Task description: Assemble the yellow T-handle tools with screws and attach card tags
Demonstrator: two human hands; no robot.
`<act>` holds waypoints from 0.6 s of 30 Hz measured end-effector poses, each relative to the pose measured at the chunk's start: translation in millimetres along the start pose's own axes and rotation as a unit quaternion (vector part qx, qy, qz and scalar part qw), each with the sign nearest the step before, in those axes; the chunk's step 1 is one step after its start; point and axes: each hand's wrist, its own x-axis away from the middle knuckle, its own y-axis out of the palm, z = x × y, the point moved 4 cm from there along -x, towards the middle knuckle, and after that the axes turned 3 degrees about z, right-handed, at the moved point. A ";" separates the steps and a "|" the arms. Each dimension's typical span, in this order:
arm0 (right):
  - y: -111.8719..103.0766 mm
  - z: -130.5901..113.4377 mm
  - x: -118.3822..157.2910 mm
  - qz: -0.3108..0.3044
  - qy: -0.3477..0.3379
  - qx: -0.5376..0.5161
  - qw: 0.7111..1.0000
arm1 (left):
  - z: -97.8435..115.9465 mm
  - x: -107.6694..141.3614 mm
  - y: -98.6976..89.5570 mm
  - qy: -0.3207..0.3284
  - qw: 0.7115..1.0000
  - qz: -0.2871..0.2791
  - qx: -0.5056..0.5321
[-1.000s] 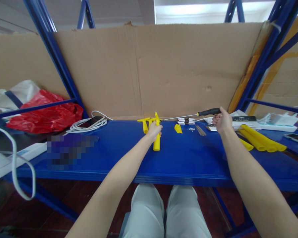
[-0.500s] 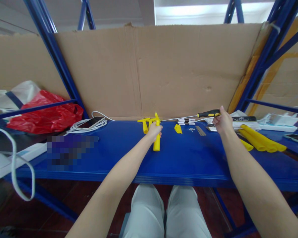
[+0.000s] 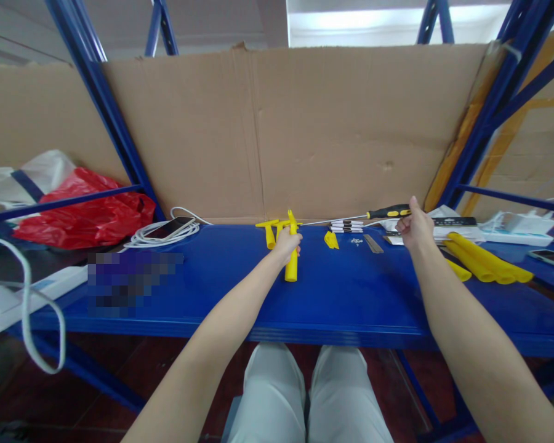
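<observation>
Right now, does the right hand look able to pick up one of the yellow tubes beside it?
Probably not straight away: the yellow tubes lie close to the right hand, their near ends uncovered, but that hand holds the screwdriver and would likely have to release it first.

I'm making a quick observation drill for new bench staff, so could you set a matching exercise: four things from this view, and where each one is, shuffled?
Things:
1. Screwdriver
2. Red plastic bag
3. Yellow tubes
4. Yellow piece

Places:
A. Lying on the right part of the blue tabletop
B. Gripped in the left hand
C. Held by its handle in the right hand
D. At the far left, with a blue bar crossing in front

Right pairs: 1-C, 2-D, 3-A, 4-B.
</observation>
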 end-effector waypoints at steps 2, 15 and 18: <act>1.0 -1.5 0.3 -0.018 0.009 -0.011 1.000 | -0.2 0.1 0.3 -0.001 1.000 -0.002 -0.003; 8.6 -2.6 6.7 -0.088 0.010 -0.013 0.996 | -0.2 1.5 0.7 -0.002 1.000 -0.002 0.006; 8.7 -3.9 8.9 -0.087 0.013 -0.007 0.996 | -0.3 1.3 0.8 0.001 1.000 -0.003 0.009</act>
